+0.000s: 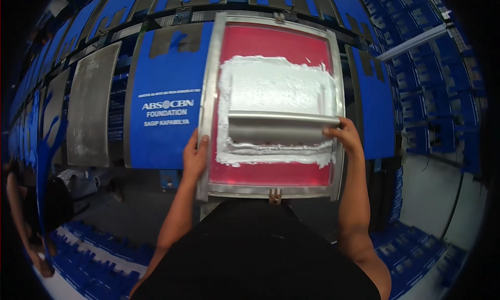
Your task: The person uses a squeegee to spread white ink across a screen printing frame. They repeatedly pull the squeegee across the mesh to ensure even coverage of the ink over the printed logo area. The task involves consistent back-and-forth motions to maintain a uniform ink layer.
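In front of me a silver metal screen-printing frame (211,86) with red mesh (276,39) lies over the boards. Thick white ink (276,84) covers the middle of the mesh, with ragged ridges around its border. Across the lower part of the ink lies a wide metal squeegee (281,127). My right hand (349,137) grips its right end, thumb on the near face and fingers behind. My left hand (196,157) is closed around the frame's left rail, near its lower end. Whatever is beneath the screen is hidden by the ink and mesh.
Left of the frame lies a blue sheet (161,76) with white print on a board. A bare grey board (91,104) stands farther left. Racks of blue pieces (427,81) line the right. At lower left, another person's arm (21,222) shows beside a hanging blue piece (47,159).
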The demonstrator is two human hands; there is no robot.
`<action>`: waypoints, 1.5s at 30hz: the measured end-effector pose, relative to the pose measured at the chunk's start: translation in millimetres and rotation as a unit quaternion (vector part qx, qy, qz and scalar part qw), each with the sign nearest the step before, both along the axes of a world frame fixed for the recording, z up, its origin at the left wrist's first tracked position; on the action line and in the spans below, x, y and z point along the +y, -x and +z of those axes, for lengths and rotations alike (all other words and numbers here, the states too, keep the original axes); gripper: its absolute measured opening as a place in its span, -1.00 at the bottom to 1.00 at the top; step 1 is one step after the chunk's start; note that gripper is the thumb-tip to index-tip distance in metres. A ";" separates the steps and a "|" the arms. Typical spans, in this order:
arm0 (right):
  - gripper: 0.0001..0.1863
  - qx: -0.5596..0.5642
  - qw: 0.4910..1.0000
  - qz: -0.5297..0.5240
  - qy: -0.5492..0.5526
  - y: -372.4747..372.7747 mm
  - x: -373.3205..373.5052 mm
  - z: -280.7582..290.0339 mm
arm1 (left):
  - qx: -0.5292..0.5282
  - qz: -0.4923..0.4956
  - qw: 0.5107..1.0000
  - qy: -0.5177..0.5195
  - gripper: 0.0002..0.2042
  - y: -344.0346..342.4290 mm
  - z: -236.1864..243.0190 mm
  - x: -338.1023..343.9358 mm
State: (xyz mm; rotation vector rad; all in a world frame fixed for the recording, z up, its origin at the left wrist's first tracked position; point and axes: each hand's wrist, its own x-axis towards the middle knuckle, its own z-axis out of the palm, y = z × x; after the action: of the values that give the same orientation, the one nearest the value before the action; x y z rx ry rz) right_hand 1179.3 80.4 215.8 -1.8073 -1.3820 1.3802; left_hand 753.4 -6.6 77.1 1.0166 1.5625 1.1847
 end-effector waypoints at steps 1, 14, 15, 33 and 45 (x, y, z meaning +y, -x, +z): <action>-0.58 0.002 1.000 0.004 -0.008 -29.6 4.0 0.3 | -0.004 -0.002 1.000 0.014 -0.53 -28.1 -0.7 2.6; -0.50 -0.002 0.999 0.032 -0.001 -110.3 37.5 -38.9 | 0.079 0.041 0.993 0.075 -0.51 -93.8 14.0 13.0; -0.48 -0.008 0.999 0.034 -0.004 -105.8 38.0 -34.5 | 0.070 0.047 0.993 0.084 -0.51 -96.8 12.8 12.5; -0.53 0.055 0.997 0.055 -0.026 -119.3 33.4 -72.0 | 0.029 0.041 0.997 0.058 -0.47 -99.9 -22.9 9.4; -0.68 -0.427 0.816 0.330 -0.207 -65.4 -58.3 -11.4 | 0.450 -0.291 0.833 -0.136 -0.55 -162.2 106.5 1.2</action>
State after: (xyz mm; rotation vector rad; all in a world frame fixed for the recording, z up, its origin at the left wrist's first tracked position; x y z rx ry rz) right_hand 1244.7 22.1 204.5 -1.7467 -2.7119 0.3383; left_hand 915.6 -5.3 183.6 2.2773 1.5435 0.4786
